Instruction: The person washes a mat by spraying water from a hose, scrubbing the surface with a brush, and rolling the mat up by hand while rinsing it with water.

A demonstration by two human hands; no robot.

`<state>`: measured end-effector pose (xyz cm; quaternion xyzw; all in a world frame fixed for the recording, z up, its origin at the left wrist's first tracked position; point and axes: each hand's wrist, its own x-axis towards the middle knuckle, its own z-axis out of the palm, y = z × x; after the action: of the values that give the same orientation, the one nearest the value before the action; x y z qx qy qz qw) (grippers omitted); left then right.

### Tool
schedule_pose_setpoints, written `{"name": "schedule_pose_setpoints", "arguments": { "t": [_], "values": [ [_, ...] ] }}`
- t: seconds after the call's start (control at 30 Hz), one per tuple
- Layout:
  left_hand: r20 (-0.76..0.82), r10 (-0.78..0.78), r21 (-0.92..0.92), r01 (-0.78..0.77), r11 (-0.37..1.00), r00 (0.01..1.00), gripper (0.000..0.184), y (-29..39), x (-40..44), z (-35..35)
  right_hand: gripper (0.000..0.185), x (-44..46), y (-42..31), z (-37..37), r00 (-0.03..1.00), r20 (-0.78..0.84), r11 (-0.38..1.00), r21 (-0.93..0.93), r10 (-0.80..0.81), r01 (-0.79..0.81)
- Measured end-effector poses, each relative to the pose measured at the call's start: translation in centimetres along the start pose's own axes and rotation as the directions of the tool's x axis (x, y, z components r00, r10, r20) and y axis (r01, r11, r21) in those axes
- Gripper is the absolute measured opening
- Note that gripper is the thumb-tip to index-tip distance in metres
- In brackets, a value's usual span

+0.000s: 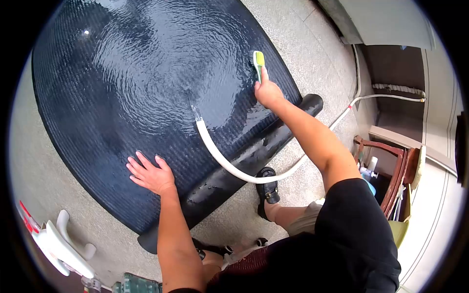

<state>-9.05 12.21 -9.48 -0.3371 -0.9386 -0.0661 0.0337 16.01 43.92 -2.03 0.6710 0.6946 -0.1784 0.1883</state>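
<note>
A wet, dark ribbed mat point(83, 112) lies on the floor, its near edge rolled up. Toward its right side my right hand point(268, 93) grips the handle of a white and green brush point(259, 59). My left hand point(152, 175) is spread flat on the mat at the lower left, holding nothing. Between the hands, a white hose point(215, 152) rests across the rolled edge, and clear water runs from its end onto the mat, making ripples.
The hose runs right past my shoe point(267, 188) to the wall. A reddish-brown wooden rack point(398, 161) with bottles stands at the right. White plastic objects point(58, 244) are at the lower left, near a green item point(139, 284).
</note>
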Motion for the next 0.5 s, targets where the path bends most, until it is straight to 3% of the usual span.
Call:
{"name": "schedule_pose_setpoints", "arguments": {
  "t": [0.07,0.17,0.23,0.37,0.5],
  "values": [
    [-0.012,0.006,0.008,-0.005,1.000,1.000,0.062,-0.1,0.1,0.1,0.074,5.0,-0.5,-0.9,0.985,-0.093,0.979,0.157,0.148,-0.132],
    [-0.018,0.014,0.006,-0.014,1.000,1.000,0.063,-0.3,0.1,0.2,0.075,5.6,-2.4,0.7,0.972,-0.114,0.951,0.254,0.208,-0.174],
    [-0.028,0.005,-0.007,-0.006,1.000,1.000,0.063,-0.1,0.1,0.1,0.078,1.1,-2.0,1.7,0.993,-0.034,0.960,0.264,0.109,-0.096],
    [-0.023,0.004,-0.014,-0.004,1.000,1.000,0.062,0.0,0.1,-0.1,0.076,-10.5,3.2,1.6,0.957,0.280,0.995,0.075,-0.082,0.063],
    [0.041,0.007,0.026,-0.008,1.000,0.999,0.061,-0.3,0.0,-0.1,0.071,-14.2,7.2,1.4,0.957,0.254,0.984,0.142,-0.137,0.104]
  ]
}}
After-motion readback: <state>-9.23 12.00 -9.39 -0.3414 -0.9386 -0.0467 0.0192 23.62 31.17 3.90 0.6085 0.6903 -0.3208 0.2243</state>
